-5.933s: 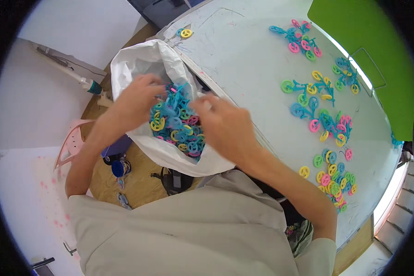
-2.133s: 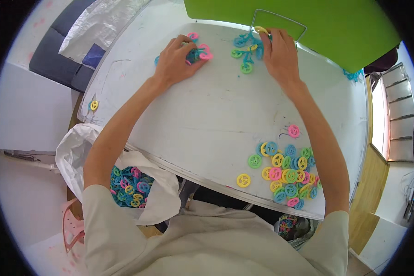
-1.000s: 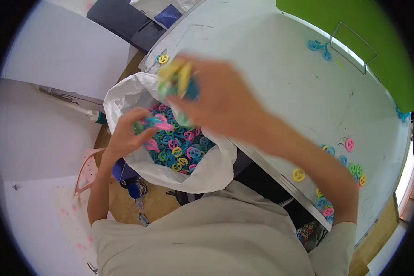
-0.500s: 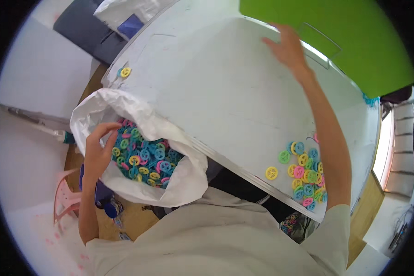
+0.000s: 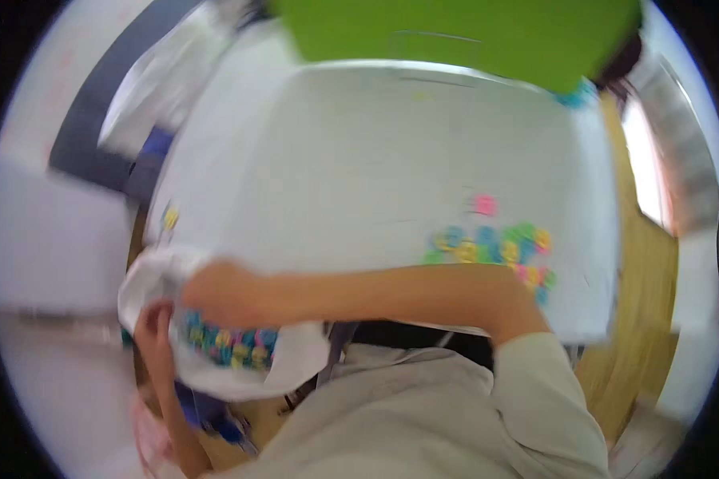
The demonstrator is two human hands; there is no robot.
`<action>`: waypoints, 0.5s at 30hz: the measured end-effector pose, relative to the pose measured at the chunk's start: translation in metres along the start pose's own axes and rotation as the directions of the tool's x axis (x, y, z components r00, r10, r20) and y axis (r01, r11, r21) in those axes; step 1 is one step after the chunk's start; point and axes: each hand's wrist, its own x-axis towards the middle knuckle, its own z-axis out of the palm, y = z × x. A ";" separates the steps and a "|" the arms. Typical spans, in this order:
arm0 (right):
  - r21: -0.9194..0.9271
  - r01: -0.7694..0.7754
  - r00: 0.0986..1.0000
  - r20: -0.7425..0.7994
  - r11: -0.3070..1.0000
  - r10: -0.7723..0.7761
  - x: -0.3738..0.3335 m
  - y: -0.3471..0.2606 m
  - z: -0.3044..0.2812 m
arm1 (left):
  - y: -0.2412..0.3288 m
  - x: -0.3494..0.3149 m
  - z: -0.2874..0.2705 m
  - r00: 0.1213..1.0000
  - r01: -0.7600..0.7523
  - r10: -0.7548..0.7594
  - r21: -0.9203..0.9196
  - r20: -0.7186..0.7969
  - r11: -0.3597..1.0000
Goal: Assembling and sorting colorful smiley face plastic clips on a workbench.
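Note:
A white bag [image 5: 299, 351] with its mouth open stands at the table's near left edge. Inside it is a heap of small plastic wheel-shaped pieces [image 5: 232, 345] in blue, yellow, pink and green. My left hand [image 5: 153, 326] is over the left side of the bag's mouth; blur smears its fingers. Reaching across to the left, my right hand [image 5: 228, 294] is over the far part of the same opening. Its fingers are blurred and partly hidden, so I cannot tell what they hold. My right forearm [image 5: 391, 294] passes along the near side of the table.
On the white table [image 5: 351, 176], loose coloured wheels [image 5: 487, 243] lie at the right, with a pink piece [image 5: 485, 205] behind them. A yellow piece [image 5: 171, 217] lies near the left edge. A green panel [image 5: 455, 32] borders the far side. White sheeting [image 5: 156, 96] lies far left.
My right hand has swung from the table's far side to the bag. The view has turned, and a pink piece now shows behind the loose wheels. My left hand remains by the bag.

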 end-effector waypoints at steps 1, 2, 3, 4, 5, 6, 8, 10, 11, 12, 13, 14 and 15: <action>0.098 -0.032 0.999 -0.026 0.995 0.035 0.001 0.006 0.028 | 0.002 -0.003 -0.007 1.000 0.019 -0.019 0.061 -0.008 0.998; -0.031 0.057 0.997 0.047 0.998 -0.056 -0.008 0.003 0.009 | -0.005 -0.005 -0.010 0.997 0.063 -0.063 -0.001 -0.036 0.998; -0.147 0.156 0.980 0.146 0.977 -0.134 -0.022 0.000 -0.013 | -0.017 -0.004 -0.011 0.999 0.038 -0.038 -0.030 -0.013 0.999; -0.176 0.123 0.988 0.117 0.977 -0.103 -0.040 0.007 -0.032 | -0.024 0.000 -0.008 1.000 0.026 -0.026 -0.054 0.001 0.998; -0.100 0.120 0.990 -0.058 0.988 -0.127 -0.062 0.016 -0.055 | -0.016 0.006 -0.001 1.000 -0.001 0.002 -0.066 0.026 0.998; -0.027 0.138 0.963 -0.228 0.990 -0.141 -0.084 0.025 -0.079 | -0.007 0.012 0.004 0.999 0.005 -0.004 -0.018 0.040 1.000; 0.050 0.014 0.909 -0.416 0.999 0.009 -0.142 0.048 -0.137 | 0.013 0.021 0.006 0.998 -0.027 0.024 0.037 0.065 0.999; 0.085 -0.194 0.733 -0.649 0.977 0.202 -0.206 0.058 -0.197 | 0.043 0.036 0.015 0.994 -0.097 0.095 0.032 0.059 0.995; 0.155 -0.237 0.516 -0.817 0.959 0.260 -0.232 0.077 -0.214 | 0.063 0.047 0.019 0.985 -0.167 0.165 0.038 0.053 0.985; 0.114 -0.265 0.382 -0.899 0.957 0.213 -0.262 0.099 -0.239 | 0.083 0.061 0.030 0.980 -0.195 0.191 0.079 0.052 0.978; 0.042 -0.403 0.174 -0.977 0.914 0.121 -0.302 0.115 -0.264 | 0.103 0.081 0.049 0.972 -0.230 0.224 0.098 0.068 0.968; 0.147 -0.421 -0.042 -0.989 0.895 0.142 -0.324 0.107 -0.288 | 0.106 0.112 0.065 0.917 -0.394 0.384 0.095 0.104 0.914; 0.100 -0.468 -0.168 -0.986 0.878 0.023 -0.353 0.123 -0.309 | 0.114 0.143 0.084 0.905 -0.412 0.405 0.036 0.131 0.910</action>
